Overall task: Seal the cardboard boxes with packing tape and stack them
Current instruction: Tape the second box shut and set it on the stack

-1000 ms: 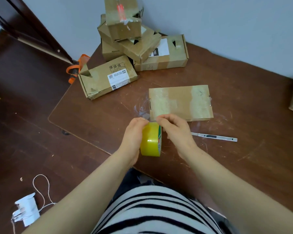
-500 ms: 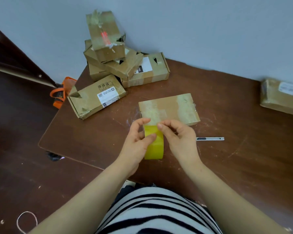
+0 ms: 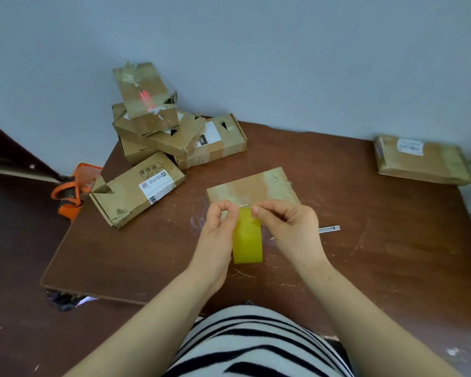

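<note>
One tape roll (image 3: 247, 238) was gripped by the curled left hand (image 3: 218, 232), and its top was pinched by the right hand (image 3: 288, 229), just short of one near box (image 3: 256, 186). One knife (image 3: 329, 229) was seen at right. Beyond were laid one left box (image 3: 136, 189), four piled boxes (image 3: 161, 131) and one right box (image 3: 422, 159).

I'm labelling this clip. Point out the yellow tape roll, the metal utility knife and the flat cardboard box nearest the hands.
Yellow roll of packing tape (image 3: 247, 242): head view, its outer curved face.
Slim silver utility knife (image 3: 330, 229): head view, its visible end.
Flat brown cardboard box (image 3: 256, 186): head view, its taped top face.
</note>
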Action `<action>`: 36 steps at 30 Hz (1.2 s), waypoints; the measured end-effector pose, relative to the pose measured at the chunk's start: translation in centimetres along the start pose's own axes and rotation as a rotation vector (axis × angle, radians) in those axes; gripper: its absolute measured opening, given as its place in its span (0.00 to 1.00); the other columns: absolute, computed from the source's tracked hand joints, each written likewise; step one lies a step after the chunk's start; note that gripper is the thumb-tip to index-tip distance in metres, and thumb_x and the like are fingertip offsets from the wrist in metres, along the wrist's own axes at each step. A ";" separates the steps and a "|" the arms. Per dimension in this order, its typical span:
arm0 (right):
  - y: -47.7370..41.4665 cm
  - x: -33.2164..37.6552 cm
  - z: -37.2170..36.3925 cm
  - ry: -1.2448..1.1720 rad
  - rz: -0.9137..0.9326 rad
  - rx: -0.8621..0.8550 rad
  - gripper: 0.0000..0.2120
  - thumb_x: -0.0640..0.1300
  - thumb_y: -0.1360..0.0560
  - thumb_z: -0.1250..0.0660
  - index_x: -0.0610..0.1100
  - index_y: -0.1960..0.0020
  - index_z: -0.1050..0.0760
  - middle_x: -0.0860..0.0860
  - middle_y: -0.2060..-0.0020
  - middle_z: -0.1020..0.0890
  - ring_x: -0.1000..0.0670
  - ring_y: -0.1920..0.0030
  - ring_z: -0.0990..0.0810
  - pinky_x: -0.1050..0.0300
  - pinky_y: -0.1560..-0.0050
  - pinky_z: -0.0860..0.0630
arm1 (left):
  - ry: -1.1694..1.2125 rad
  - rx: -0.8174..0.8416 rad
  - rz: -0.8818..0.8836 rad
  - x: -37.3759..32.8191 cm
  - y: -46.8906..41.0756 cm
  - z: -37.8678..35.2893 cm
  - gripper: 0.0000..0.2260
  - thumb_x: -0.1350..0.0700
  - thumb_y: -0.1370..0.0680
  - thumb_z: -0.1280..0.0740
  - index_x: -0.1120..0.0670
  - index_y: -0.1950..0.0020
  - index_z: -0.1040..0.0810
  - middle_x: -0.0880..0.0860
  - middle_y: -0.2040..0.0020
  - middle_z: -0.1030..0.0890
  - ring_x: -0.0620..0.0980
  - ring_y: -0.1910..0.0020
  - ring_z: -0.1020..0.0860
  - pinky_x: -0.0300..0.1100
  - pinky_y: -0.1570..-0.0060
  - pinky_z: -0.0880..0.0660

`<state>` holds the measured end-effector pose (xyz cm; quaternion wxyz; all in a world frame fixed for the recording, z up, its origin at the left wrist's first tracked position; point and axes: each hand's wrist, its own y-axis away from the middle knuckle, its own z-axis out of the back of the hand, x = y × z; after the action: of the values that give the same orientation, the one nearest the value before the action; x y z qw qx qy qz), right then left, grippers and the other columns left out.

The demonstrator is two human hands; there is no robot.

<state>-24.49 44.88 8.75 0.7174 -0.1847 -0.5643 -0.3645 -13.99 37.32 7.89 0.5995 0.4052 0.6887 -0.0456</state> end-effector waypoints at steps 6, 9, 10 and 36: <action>0.1 0.1 0.2 -0.010 -0.027 -0.025 0.13 0.44 0.27 0.29 0.53 0.44 0.26 0.50 0.65 0.17 0.50 0.63 0.19 0.49 0.56 0.19 | 0.068 0.040 0.088 -0.3 -0.1 -0.3 0.09 0.51 0.18 0.41 0.48 0.58 0.30 0.57 0.54 0.21 0.58 0.54 0.24 0.57 0.53 0.29; 0.2 0.2 0.7 -0.014 0.033 0.006 0.22 0.41 0.26 0.30 0.58 0.39 0.34 0.47 0.67 0.19 0.51 0.67 0.20 0.60 0.62 0.22 | 0.121 0.082 0.111 -0.6 0.1 -0.5 0.08 0.53 0.18 0.42 0.50 0.56 0.31 0.56 0.53 0.19 0.55 0.56 0.21 0.53 0.56 0.24; 0.3 0.3 0.8 0.006 0.072 0.024 0.17 0.40 0.25 0.30 0.57 0.43 0.30 0.48 0.67 0.19 0.52 0.67 0.21 0.59 0.62 0.23 | 0.131 0.086 0.110 -0.6 0.1 -0.5 0.08 0.53 0.17 0.43 0.50 0.56 0.31 0.55 0.53 0.19 0.54 0.57 0.20 0.52 0.58 0.23; 1.2 0.5 -0.1 0.443 0.270 -0.065 0.07 0.44 0.22 0.36 0.42 0.49 0.21 0.50 0.55 0.21 0.49 0.56 0.24 0.55 0.56 0.27 | -0.043 0.060 0.014 -0.2 0.4 -0.7 0.08 0.58 0.22 0.34 0.47 0.47 0.29 0.50 0.57 0.18 0.49 0.56 0.22 0.47 0.54 0.26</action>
<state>-23.52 45.46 9.42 0.8593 -0.1972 -0.3516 -0.3148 -14.29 37.85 8.37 0.6019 0.4270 0.6711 -0.0706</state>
